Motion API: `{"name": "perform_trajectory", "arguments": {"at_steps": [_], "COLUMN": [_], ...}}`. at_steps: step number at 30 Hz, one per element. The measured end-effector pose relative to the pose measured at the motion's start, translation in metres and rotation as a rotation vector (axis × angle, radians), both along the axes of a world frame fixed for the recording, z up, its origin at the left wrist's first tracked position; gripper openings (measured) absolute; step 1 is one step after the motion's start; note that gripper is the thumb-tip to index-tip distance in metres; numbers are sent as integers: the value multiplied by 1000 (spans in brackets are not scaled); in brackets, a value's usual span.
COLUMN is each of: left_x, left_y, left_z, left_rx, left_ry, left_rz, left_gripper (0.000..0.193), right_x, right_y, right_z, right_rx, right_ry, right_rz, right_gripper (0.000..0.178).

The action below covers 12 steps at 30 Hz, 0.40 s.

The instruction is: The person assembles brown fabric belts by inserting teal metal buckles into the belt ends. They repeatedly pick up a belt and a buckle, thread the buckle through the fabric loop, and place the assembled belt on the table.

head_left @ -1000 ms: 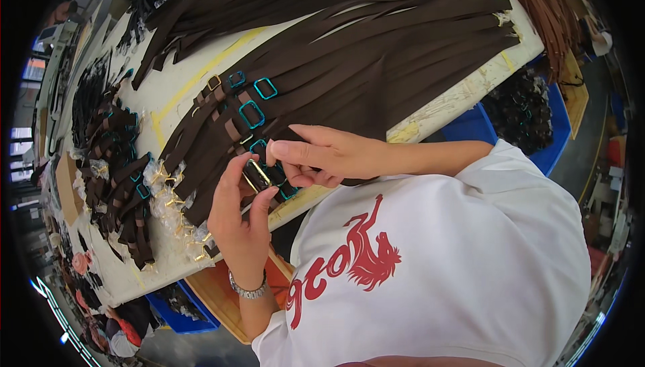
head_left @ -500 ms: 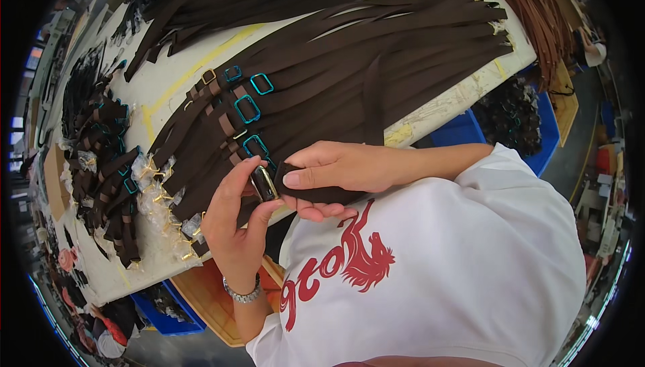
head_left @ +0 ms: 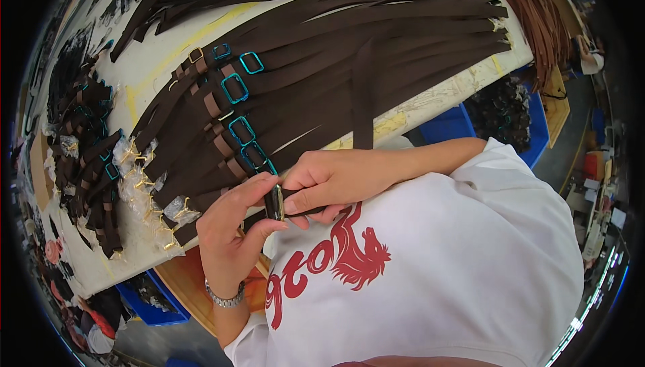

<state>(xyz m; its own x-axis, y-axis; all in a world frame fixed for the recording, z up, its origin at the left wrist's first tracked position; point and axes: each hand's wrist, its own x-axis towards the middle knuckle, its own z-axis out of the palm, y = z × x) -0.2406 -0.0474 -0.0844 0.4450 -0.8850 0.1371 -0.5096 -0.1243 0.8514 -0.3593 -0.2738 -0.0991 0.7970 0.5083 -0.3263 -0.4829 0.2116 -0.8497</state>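
Close to my shirt, at the table's near edge, my left hand point(head_left: 232, 226) pinches a shiny metal buckle point(head_left: 275, 203) between thumb and fingertips. My right hand point(head_left: 339, 177) is closed on a dark brown strap point(head_left: 314, 211), thumb on top, and its fingertips meet the buckle. Whether the strap end passes through the buckle is hidden by my fingers. Just beyond my hands, dark brown belts point(head_left: 302, 98) lie side by side on the table. Several carry rectangular buckles with blue film point(head_left: 235, 88) and brown loops point(head_left: 212, 104).
Left on the white table point(head_left: 195, 44) lie a pile of finished-looking belts point(head_left: 87, 145) and plastic-wrapped gold-coloured pieces point(head_left: 138, 179). Reddish-brown straps point(head_left: 527, 14) hang over the far right corner. Below stand a blue bin point(head_left: 537, 128) at right and a wooden crate point(head_left: 191, 283) at left.
My right hand has brought the strap up against the buckle, closing the small gap between them. The buckle has turned more upright in my left fingers. The view has shifted slightly.
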Motion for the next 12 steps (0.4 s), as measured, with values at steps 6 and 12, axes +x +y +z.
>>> {"name": "perform_trajectory", "arguments": {"at_steps": [6,12], "left_x": [-2,-1], "left_y": [4,2], "left_z": [-15,-15], "left_rx": [-6,127], "left_ry": [192,253], "left_rz": [114,43], "left_gripper": [57,60], "right_x": [-2,-2], "right_y": [-2,3], "right_z": [-7,-24], "right_rx": [184,203], "right_ry": [224,224], "right_rz": [-69,-81], "right_gripper": [31,24]}}
